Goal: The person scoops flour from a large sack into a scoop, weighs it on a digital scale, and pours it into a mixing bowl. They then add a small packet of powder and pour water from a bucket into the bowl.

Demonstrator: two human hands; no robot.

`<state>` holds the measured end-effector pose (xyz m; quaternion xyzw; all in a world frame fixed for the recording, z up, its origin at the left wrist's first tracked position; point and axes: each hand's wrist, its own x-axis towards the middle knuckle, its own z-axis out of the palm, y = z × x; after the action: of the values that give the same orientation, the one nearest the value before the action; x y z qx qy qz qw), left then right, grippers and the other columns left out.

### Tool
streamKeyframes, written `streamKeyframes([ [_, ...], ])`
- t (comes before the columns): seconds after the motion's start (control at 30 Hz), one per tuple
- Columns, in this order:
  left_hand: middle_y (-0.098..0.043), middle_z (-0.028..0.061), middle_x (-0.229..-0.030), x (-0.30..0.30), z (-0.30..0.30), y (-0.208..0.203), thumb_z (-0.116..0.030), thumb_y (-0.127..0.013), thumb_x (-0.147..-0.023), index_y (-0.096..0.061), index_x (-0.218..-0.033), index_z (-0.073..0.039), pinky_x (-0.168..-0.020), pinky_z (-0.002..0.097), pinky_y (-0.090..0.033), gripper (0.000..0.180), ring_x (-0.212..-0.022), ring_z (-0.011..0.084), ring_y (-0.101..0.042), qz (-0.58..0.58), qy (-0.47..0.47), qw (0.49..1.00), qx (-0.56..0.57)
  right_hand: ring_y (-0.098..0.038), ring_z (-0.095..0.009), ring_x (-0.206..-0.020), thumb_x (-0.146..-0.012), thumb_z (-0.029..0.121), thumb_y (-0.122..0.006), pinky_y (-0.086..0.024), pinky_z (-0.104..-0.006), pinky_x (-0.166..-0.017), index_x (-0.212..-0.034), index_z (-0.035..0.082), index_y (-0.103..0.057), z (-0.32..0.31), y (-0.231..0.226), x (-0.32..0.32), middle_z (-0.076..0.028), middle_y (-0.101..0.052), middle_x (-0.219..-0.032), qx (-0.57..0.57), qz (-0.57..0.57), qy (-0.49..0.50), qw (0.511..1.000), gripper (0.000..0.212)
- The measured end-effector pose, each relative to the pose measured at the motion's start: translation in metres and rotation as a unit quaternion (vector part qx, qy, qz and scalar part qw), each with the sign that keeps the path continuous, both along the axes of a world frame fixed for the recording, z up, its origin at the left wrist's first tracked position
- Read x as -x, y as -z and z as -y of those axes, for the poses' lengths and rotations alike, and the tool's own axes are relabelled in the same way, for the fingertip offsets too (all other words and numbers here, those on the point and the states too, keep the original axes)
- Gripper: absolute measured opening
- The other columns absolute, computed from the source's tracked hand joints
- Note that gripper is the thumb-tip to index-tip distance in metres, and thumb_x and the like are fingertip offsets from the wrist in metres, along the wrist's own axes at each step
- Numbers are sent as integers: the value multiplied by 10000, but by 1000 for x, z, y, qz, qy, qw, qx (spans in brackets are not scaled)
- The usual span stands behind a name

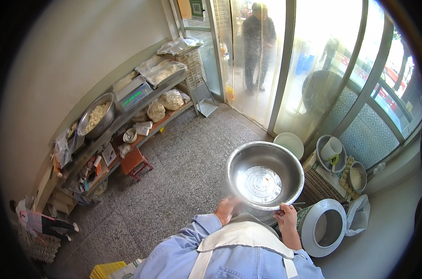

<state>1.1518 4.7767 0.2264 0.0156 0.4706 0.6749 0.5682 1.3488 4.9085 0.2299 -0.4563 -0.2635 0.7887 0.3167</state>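
Observation:
A large metal basin (pixel 266 178) is in front of my body, its shiny inside facing up with a few small pale bits on the bottom. My right hand (pixel 286 217) grips its near right rim, thumb on the edge and fingers curled below. My left hand (pixel 225 210) is at the near left rim, with its fingertips smeared by motion, so whether it grips the rim cannot be made out. Under the near edge another metal rim shows in part, mostly hidden by the basin and my white apron (pixel 248 232).
Right of me stand a wide-collared metal drum (pixel 308 228), a crate (pixel 319 180) and a bowl with a white jug (pixel 331 148). Along the left wall runs a shelf with a basin of pale crumbly food (pixel 95 119) and a scale (pixel 135 96). A red stool (pixel 135 162) stands before it. Beyond the plastic curtain is a person (pixel 257 46).

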Motion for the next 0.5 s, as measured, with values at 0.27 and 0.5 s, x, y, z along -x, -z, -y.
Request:
streamKeyframes([
  [0.27,-597,-8,-868,0,1,1,-182,-625,-792,-562,-920,-107,-715,245,-488,161,-788,99,-574,4,0,1000,1,-519,-109,-530,-797,101,-569,-440,-252,-448,-769,93,-532,2,-1,0,12,-537,-654,0,7,-6,1000,47],
  [0.5,-599,-7,-878,3,0,2,-179,-621,-794,-564,-918,-108,-713,241,-487,154,-797,100,-575,8,8,1000,2,-568,-131,-532,-823,106,-525,-481,-246,-420,-810,58,-542,3,0,-1,-24,-574,-661,-3,-6,5,1000,53],
])
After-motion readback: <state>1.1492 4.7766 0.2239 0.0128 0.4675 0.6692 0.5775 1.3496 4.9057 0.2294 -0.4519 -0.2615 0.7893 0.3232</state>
